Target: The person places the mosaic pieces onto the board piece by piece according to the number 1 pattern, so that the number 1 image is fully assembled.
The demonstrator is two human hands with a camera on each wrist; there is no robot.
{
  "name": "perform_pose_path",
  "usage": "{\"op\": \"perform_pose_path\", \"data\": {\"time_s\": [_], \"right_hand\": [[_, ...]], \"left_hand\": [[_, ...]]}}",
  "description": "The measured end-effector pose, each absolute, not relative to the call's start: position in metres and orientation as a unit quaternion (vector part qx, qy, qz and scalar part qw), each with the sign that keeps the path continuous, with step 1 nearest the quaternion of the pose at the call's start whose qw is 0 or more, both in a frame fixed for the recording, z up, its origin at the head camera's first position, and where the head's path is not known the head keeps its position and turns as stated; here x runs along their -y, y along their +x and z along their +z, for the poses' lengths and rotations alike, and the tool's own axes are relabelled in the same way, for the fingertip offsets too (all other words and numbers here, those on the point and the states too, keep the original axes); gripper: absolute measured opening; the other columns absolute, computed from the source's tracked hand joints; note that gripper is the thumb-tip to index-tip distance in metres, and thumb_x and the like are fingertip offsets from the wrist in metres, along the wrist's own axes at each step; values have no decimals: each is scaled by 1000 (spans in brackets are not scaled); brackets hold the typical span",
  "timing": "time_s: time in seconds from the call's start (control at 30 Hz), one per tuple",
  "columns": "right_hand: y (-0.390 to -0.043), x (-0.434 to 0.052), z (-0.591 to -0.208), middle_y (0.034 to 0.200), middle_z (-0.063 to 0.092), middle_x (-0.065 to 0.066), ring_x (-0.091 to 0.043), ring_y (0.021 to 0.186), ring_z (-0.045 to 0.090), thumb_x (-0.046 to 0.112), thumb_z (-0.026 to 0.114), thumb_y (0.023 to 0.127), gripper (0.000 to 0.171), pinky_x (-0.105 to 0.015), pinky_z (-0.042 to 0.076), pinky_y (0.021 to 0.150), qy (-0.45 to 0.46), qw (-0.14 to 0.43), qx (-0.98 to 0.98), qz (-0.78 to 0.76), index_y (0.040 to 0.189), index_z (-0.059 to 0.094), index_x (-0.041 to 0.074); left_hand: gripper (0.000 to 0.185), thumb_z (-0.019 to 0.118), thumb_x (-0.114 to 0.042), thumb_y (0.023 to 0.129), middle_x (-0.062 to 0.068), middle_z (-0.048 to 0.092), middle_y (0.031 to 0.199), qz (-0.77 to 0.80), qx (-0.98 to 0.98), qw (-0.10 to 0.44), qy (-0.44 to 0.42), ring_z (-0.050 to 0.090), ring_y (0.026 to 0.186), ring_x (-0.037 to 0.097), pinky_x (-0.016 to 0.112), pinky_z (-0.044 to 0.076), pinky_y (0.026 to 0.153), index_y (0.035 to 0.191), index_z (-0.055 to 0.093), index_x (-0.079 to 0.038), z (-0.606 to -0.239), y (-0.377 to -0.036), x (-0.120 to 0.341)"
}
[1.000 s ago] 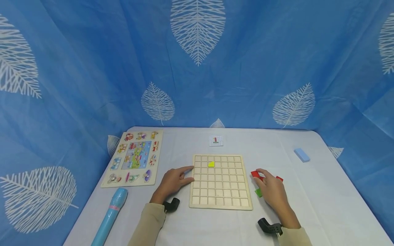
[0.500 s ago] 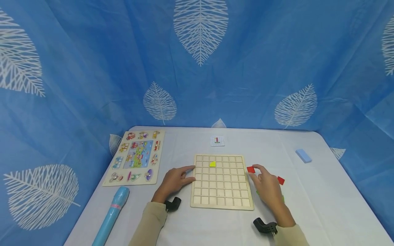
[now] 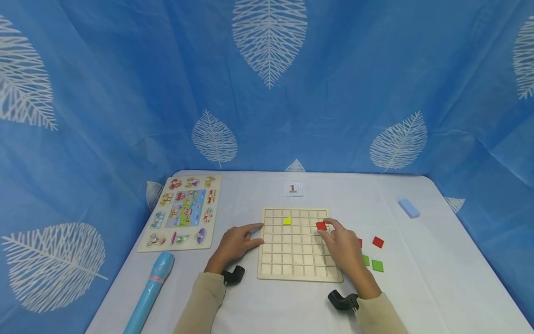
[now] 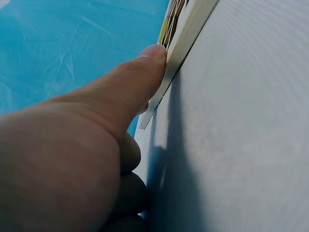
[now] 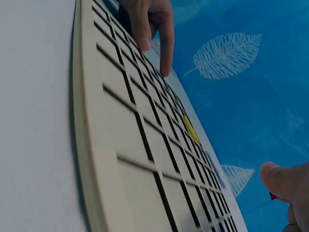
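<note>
Our right hand [image 3: 344, 250] pinched a red tile [image 3: 321, 226] between thumb and fingertips, just above the board's [image 3: 297, 273] upper right cells. We judged the tile light, stiff and thin, best taken by its edges. It lay nearly flat, and being square it had no long axis. Our left hand [image 3: 235, 245] lay with fingers straight against the board's left edge, steadying it. A yellow tile [image 3: 286, 221] sat in an upper cell.

Three red tiles [image 3: 378, 241] (one held), two green tiles [image 3: 377, 265], one yellow tile [image 3: 286, 221].
</note>
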State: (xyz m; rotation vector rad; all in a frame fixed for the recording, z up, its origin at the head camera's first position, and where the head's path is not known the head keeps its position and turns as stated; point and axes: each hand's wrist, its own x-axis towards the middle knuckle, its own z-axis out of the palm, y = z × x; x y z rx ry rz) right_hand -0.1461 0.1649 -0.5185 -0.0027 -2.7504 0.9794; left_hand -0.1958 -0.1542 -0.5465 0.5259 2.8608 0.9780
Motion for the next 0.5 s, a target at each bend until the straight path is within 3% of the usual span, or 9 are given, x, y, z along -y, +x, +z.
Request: {"op": "perform_pose_path", "data": {"time_s": [0.5], "right_hand": [[-175,-122,-534,52,41,4,-12,47,35,25,77,94,40,-29,29,48,12,121,923,364,127,67,5]], "left_hand": [[52,74,-47,92,-11,42,59,311,-932,19,186,33,52,5,25,30,52,138,66,-24,-550,-197,155]]}}
